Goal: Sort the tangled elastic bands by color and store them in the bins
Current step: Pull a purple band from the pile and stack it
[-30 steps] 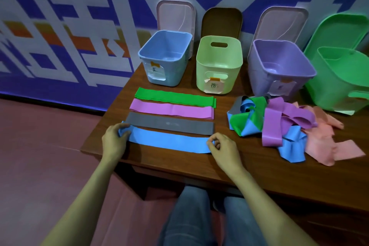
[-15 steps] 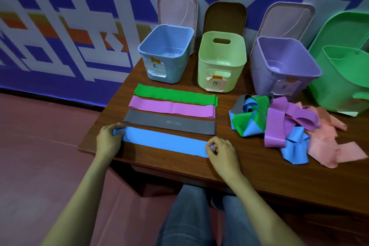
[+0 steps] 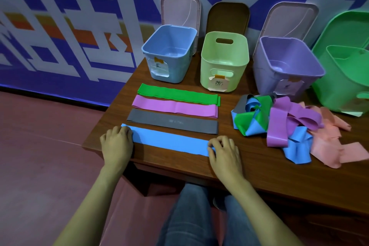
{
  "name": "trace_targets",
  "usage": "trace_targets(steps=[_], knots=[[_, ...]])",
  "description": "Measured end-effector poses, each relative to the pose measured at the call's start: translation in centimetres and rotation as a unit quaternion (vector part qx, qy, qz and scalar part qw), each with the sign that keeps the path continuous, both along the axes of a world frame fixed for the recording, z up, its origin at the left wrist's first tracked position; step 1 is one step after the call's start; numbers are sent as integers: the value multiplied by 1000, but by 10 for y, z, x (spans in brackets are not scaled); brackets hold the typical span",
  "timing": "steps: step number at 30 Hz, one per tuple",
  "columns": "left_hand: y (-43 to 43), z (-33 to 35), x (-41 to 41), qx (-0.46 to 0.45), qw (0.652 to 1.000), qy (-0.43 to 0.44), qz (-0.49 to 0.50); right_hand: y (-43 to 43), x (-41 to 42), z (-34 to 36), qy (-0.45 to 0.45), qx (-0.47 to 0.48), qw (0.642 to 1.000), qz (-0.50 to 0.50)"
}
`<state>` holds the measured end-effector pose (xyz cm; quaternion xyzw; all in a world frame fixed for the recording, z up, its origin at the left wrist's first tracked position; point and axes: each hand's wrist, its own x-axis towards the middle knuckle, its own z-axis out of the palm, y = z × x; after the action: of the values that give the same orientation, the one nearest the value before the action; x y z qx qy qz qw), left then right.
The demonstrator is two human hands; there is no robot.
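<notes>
Four bands lie flat on the wooden worktop point(image 3: 259, 170), side by side in the middle of the frame. From the far side to the near side they are the green band point(image 3: 177, 94), the purple band point(image 3: 175, 107), the grey band point(image 3: 171, 121) and the blue band point(image 3: 169, 140). All are long, thin, smooth strips, and the purple one has a crease in its middle.

My left hand point(image 3: 116, 142) has its fingers curled over the left end of the blue band. My right hand point(image 3: 224, 153) pinches the right end with bent fingers.

At the right of the frame lies one tangled pile point(image 3: 279, 120) of soft loops in blue, green, purple, grey and pink. I cannot count them.

Four open plastic bins stand along the far edge: the blue bin point(image 3: 179, 70), the pale green bin point(image 3: 207, 74) with oval handle holes, the purple bin point(image 3: 265, 78) and the green bin point(image 3: 339, 90). The first three carry a paper label, too small to read.

Four lids lean on the wall behind them: two pink point(image 3: 179, 10), one brown, one green.
</notes>
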<state>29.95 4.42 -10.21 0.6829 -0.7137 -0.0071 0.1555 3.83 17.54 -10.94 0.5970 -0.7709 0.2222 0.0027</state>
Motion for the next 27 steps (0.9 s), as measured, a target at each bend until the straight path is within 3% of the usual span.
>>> trace_targets(steps=[4,7,10,14,18,22,27], knots=[[13,-1,-19,37,997,-66,-20,2,-11,7,-48,54,996,43],[23,10,-54,69,995,-62,-43,4,-26,18,-106,108,985,84],[36,23,-105,19,985,-54,-164,13,-48,31,-140,104,980,92],[58,41,-183,21,946,39,-320,31,-89,50,-124,30,992,23],[72,49,-252,30,908,69,-413,50,-140,61,-87,-50,990,-97],[78,50,-305,20,889,48,-455,61,-182,58,-86,8,979,-183],[65,32,-335,57,887,13,-458,57,-188,44,-91,102,983,-120]])
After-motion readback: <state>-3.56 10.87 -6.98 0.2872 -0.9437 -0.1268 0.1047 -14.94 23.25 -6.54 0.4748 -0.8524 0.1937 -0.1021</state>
